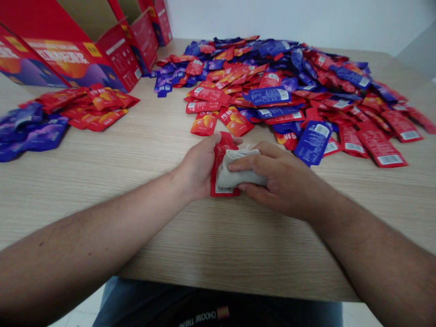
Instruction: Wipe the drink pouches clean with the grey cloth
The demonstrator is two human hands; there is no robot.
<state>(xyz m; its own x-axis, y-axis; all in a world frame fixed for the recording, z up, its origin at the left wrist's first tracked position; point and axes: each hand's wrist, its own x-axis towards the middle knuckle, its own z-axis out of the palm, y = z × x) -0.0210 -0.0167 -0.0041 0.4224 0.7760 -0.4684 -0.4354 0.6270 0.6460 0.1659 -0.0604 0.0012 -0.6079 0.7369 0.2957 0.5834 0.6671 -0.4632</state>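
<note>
My left hand (200, 168) grips a red packet (215, 181) by its left side, with the barcode end toward me. Folded pale grey cloth (243, 169) is pinched in my right hand (282, 177) and lies against the packet's printed face, covering much of it. Both hands are close together above the table near its middle. Just beyond them spreads a large heap of red and blue packets (269, 95). A blue packet (313, 141) at the heap's front edge is nearest my right hand.
Red and purple cardboard boxes (78, 63) stand open at the back left. In front of them lie a group of red packets (98, 106) and a group of blue packets (34, 129). The wooden table (218, 245) ends at my lap; a white wall (306, 22) is behind.
</note>
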